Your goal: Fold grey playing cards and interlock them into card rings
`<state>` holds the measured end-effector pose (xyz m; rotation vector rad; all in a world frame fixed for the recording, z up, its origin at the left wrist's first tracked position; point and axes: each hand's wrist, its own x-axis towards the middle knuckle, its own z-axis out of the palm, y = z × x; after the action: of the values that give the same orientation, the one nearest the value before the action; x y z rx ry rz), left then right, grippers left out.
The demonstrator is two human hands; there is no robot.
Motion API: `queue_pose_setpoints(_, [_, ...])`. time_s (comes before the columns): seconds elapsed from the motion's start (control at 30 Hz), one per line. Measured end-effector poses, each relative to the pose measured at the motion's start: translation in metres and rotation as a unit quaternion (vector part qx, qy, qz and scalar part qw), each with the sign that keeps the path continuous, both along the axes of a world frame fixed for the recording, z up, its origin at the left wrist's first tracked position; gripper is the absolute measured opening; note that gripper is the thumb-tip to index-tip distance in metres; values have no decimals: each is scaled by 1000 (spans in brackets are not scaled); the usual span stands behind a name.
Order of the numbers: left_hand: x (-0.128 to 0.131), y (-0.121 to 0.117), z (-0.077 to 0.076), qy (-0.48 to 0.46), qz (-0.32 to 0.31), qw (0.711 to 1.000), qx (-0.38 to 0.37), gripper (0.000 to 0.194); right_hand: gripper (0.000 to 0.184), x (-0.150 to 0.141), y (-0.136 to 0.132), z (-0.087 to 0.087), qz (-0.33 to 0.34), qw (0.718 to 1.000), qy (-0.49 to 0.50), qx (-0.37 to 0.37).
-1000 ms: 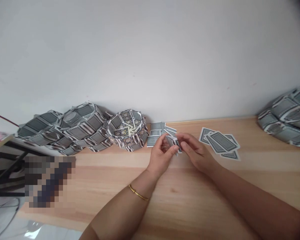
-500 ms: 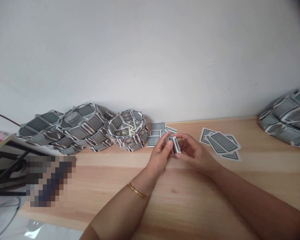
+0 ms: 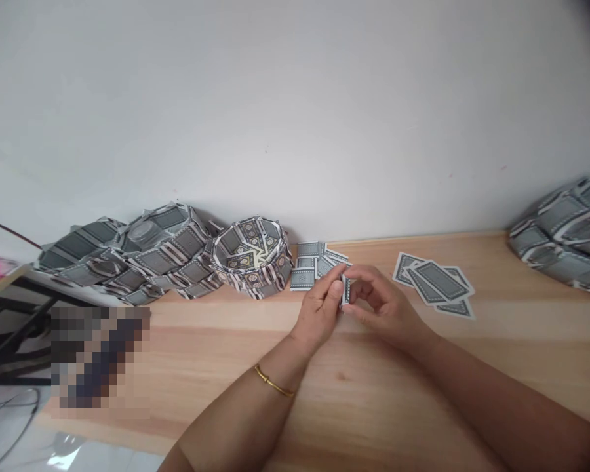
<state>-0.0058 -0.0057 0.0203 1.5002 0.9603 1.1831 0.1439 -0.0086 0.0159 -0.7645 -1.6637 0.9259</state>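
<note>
Toward the back edge of the table [image 3: 341, 400], through the head view I see the left hand [image 3: 318, 308] and right hand [image 3: 386, 301] both pinching a folded card [image 3: 345, 290]; loose cards [image 3: 437, 282] lie right, a card bowl [image 3: 268, 280] left.

wall [image 3: 295, 118] — pale grey | table [image 3: 191, 347] — light wood | floor [image 3: 29, 452]: pale, glossy

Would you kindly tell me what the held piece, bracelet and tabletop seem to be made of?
The held piece: probably folded card, its patterned strip resembling the loose cards; finish unclear. The bracelet: probably metal, gold-coloured with a slight shine. The tabletop: wood or printed laminate, fairly matt, showing grain and a darker knot.
</note>
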Motion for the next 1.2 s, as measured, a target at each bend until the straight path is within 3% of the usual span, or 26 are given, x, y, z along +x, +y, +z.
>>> queue_pose_setpoints(0.23, [3, 3, -3, -68, -18, 995, -77, 42, 37, -1, -1, -1, 3, 1000, -7, 11])
queue_pose_setpoints(0.43, [8, 6, -11, -220, -49, 954, -198, 47, 37, 0, 0, -4, 3, 1000, -5, 6])
queue_pose_setpoints(0.57, [7, 6, -10, -264, -54, 936, -229, 44, 37, 1, 0, -6, 8, 1000, 3, 2])
queue_pose_setpoints(0.77, [7, 6, -8, -247, -59, 942, -220, 45, 36, 2, 1, -9, -1, 1000, -9, 7])
queue_pose_setpoints(0.97, [8, 5, -12, -174, -8, 972, -155, 42, 33, 6, 4, -15, -47, 995, -80, 41])
queue_pose_setpoints(1.2, [7, 5, -11, -133, 9, 982, -137, 41, 33, 6, 5, -14, -49, 995, -79, 47])
